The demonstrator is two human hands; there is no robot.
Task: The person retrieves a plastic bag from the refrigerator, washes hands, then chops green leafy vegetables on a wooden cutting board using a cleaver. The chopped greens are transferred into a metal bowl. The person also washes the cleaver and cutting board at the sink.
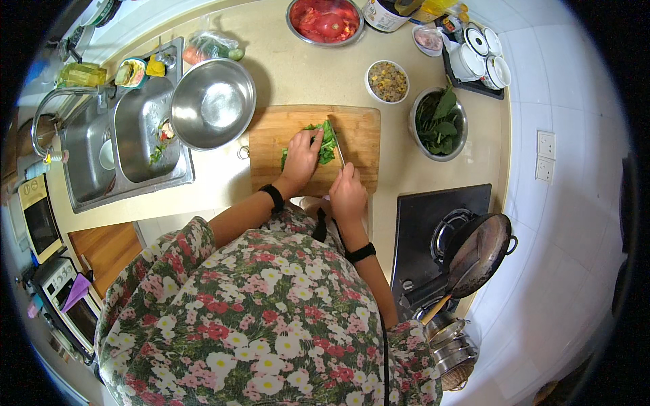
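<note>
On a wooden cutting board [363, 147], green leafy vegetables [327, 144] lie in a small heap. My left hand [302, 157] presses down on the leaves, its fingers close together. A kitchen knife [339, 147] is in my right hand [349, 193], which is closed around the handle. The blade stands at the right side of the leaves, and its edge is hard to make out. Some of the greens show to the left of my left hand; the part beneath the palm is hidden.
An empty steel bowl [213, 104] stands beside the double sink [147, 127]. Bowls of tomatoes [330, 25], corn mixture [387, 81] and dark leaves [441, 122] surround the board. A wok [480, 256] rests tilted on the gas hob [421, 223] at right.
</note>
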